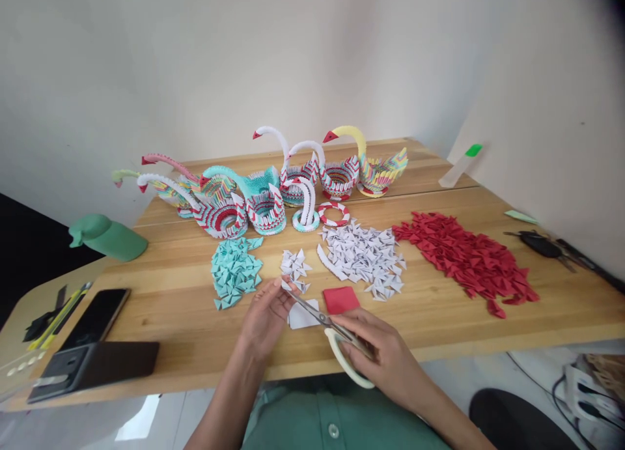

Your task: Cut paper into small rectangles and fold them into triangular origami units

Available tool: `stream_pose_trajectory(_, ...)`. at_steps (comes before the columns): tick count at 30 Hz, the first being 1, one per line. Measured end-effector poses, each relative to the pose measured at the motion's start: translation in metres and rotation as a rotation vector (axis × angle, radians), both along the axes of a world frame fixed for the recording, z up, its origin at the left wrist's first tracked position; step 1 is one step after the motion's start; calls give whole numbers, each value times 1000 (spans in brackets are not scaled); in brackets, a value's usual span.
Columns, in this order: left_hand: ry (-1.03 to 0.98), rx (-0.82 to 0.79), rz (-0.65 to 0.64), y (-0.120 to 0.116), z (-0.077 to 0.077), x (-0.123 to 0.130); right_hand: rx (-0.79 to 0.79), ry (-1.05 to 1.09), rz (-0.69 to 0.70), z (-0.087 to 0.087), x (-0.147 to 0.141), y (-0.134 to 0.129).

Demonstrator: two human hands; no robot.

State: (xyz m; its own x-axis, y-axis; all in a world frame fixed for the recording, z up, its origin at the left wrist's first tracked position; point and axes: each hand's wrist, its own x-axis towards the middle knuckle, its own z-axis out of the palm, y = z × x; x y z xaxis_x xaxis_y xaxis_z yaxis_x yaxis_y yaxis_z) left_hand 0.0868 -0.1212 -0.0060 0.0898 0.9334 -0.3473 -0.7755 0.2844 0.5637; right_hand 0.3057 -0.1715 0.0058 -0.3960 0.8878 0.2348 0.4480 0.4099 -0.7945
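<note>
Scissors with cream handles (336,346) are held in my right hand (383,355), their blades pointing up and left. The tips reach my left hand (267,312), whose thumb and fingers pinch a small white paper piece (288,285). Beneath the blades lie white paper (303,314) and a red paper square (340,299). Just beyond my left hand is a small group of folded white pieces (294,264). Larger piles of white pieces (364,258), teal pieces (236,272) and red pieces (466,258) spread over the wooden table (195,346).
Several folded-paper swans (222,217) stand at the back, with a red and white ring (334,213). At left are a green bottle (108,236), a phone (95,316) and a dark box (107,364). Keys (540,243) lie at right.
</note>
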Motion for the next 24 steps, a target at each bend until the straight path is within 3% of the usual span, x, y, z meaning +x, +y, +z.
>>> stream_pose_trajectory(24,-16,40,-27,-2,0,0,-4,43,-18,-1,-1,-1)
